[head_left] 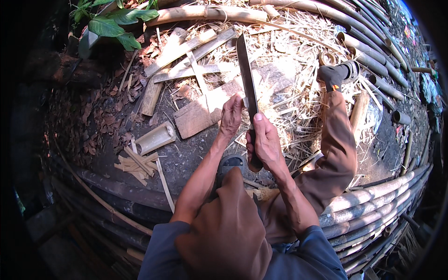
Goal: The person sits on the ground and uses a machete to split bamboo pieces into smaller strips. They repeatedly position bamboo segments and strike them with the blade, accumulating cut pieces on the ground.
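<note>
A dark grey blade (246, 74) above pale straw-coloured bamboo shavings (289, 56); rust-brown trousers (333, 154); blue-grey sleeves (161, 252); green leaves (112, 23); tan split bamboo strips (137, 163) on grey-brown earth (186, 158).

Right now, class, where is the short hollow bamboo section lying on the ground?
In the head view, the short bamboo section lies left of the left hand, just above a small pile of bamboo splints.

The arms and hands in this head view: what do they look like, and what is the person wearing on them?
Both hands are bare: no gloves, rings or watch show on the left hand or the right hand. The forearms are bare as well. Blue-grey sleeves are pushed up to about the elbows on both arms, the cloth plain, with no visible markings.
</note>
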The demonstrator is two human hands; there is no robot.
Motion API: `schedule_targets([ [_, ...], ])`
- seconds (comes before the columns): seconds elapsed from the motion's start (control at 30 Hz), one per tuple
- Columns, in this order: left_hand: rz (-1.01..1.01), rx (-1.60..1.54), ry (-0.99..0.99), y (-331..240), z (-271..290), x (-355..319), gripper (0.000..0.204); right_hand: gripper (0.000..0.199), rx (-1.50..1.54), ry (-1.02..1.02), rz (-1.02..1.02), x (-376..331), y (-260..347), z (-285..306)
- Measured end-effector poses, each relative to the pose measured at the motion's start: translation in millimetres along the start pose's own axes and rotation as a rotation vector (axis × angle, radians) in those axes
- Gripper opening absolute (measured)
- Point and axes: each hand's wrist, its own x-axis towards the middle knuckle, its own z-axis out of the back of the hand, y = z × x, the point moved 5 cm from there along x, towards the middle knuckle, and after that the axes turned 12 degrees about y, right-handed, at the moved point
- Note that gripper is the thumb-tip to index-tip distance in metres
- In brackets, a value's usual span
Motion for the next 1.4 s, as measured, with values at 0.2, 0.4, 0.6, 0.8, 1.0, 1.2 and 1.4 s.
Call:
schedule_targets([
  [0.2,-0.041,-0.003,-0.014,-18,-4,3,0.054,0.043,-0.292,-0.092,0.179,5,4,4],
  [0.4,-0.059,-0.062,-0.04,-24,-6,11,0.053,0.043,-0.436,-0.116,0.157,5,5,3],
  [0.6,-0.111,-0.002,-0.026,-28,-2,11,0.046,0.042,-0.513,-0.08,0.174,-8,30,-1],
  [0.8,-0.182,-0.017,-0.026,-24,0,13,0.04,0.041,-0.521,-0.094,0.207,-7,31,-1],
  [1.0,-0.013,-0.106,-0.103,-12,-3,12,0.041,0.041,-0.497,-0.121,0.244,5,29,-1],
  [1.2,-0.058,0.604,-0.151,39,47,-8,0.055,0.042,-0.577,-0.074,0.39,14,15,-16],
  [1.4,0.07,0.221,-0.373,19,46,-77,0.051,0.043,-0.372,-0.058,0.398,-15,52,-6],
])
